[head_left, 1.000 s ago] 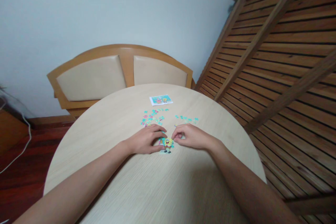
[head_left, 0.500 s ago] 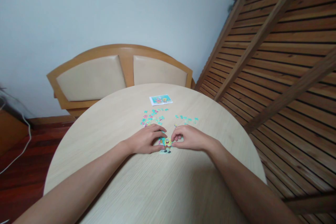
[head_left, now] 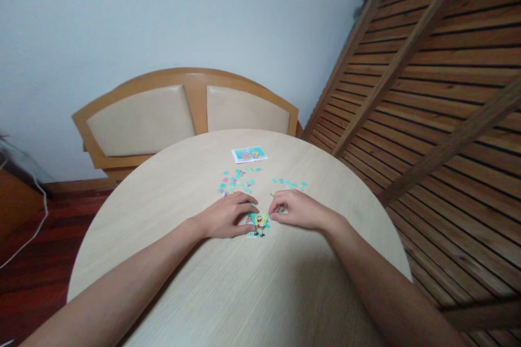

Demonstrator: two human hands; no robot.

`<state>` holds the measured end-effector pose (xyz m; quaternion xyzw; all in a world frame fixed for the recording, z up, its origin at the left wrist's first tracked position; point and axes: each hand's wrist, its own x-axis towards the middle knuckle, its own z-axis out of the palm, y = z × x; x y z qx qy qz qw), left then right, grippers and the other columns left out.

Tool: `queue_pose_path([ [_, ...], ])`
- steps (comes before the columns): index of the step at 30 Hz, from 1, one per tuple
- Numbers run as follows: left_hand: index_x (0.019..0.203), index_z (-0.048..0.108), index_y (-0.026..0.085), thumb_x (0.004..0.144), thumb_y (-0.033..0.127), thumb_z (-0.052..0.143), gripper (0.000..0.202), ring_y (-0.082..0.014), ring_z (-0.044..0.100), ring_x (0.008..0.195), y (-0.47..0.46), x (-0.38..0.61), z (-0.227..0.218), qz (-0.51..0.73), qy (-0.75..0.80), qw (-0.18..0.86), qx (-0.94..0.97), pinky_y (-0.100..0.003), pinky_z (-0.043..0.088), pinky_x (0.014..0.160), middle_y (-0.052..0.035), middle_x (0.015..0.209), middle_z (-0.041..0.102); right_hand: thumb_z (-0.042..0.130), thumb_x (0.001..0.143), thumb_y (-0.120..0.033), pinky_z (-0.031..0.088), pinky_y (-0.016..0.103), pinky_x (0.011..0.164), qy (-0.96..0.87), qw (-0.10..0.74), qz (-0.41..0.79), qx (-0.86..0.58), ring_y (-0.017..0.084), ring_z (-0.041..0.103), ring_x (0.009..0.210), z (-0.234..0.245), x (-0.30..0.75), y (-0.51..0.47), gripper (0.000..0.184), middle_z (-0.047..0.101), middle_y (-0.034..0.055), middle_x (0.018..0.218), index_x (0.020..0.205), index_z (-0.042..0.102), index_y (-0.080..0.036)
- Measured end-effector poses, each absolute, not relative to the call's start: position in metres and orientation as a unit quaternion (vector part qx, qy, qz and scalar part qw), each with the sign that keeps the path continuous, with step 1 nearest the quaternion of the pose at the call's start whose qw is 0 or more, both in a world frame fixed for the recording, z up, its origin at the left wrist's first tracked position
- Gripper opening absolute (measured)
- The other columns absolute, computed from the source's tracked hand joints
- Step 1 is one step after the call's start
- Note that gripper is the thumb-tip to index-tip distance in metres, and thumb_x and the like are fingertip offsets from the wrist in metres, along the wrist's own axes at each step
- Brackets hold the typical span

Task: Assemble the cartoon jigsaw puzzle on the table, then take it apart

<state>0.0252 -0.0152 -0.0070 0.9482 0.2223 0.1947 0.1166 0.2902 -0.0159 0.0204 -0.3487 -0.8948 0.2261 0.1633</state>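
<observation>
Can't read a single word or number here! Scanning the card (head_left: pixel 249 154) first: printed with small cartoon figures on blue, too tiny to yield any legible lettering. Down now to the joined puzzle (head_left: pixel 261 220): bright with a yellow cartoon figure, carrying no readable text. Across to the loose pieces (head_left: pixel 225 180): just coloured print, too small to decipher.
</observation>
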Motion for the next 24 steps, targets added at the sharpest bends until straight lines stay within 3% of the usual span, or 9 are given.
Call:
queue_pose_path([
  [6,0.121,0.064,0.020,0.095,0.046,0.062,0.037,-0.0274,0.059,0.117,-0.016,0.022,-0.010,0.194,0.223,0.115,0.948,-0.043,0.045,0.105,-0.0125,0.128,0.061,0.068,0.081,-0.027,0.047,0.027,0.072,-0.851,0.153,0.251,-0.436,0.018,0.066,0.079,0.018,0.314,-0.008,0.016,0.074,0.0038,0.086,0.091,0.076,-0.018],
  [13,0.120,0.065,0.020,0.094,0.045,0.062,0.036,-0.0280,0.058,0.117,-0.016,0.023,-0.007,0.192,0.227,0.112,0.948,-0.043,0.044,0.103,-0.0123,0.127,0.062,0.072,0.077,-0.033,0.047,0.028,0.072,-0.852,0.142,0.254,-0.436,0.019,0.064,0.082,0.013,0.312,-0.007,0.023,0.074,0.0046,0.091,0.094,0.077,-0.019],
  [18,0.120,0.065,0.021,0.094,0.045,0.063,0.036,-0.0282,0.059,0.116,-0.017,0.023,-0.005,0.194,0.225,0.111,0.948,-0.043,0.044,0.103,-0.0122,0.126,0.062,0.068,0.079,-0.023,0.046,0.028,0.075,-0.872,0.140,0.251,-0.396,0.018,0.063,0.082,0.014,0.307,-0.007,0.021,0.073,0.0049,0.092,0.096,0.078,-0.019],
  [24,0.121,0.065,0.021,0.094,0.046,0.062,0.036,-0.0282,0.059,0.116,-0.016,0.023,-0.006,0.194,0.225,0.114,0.948,-0.043,0.045,0.102,-0.0122,0.126,0.062,0.061,0.073,-0.007,0.046,0.026,0.078,-0.888,0.126,0.263,-0.356,0.016,0.062,0.083,0.015,0.306,-0.009,0.036,0.071,0.0038,0.093,0.099,0.080,-0.021],
])
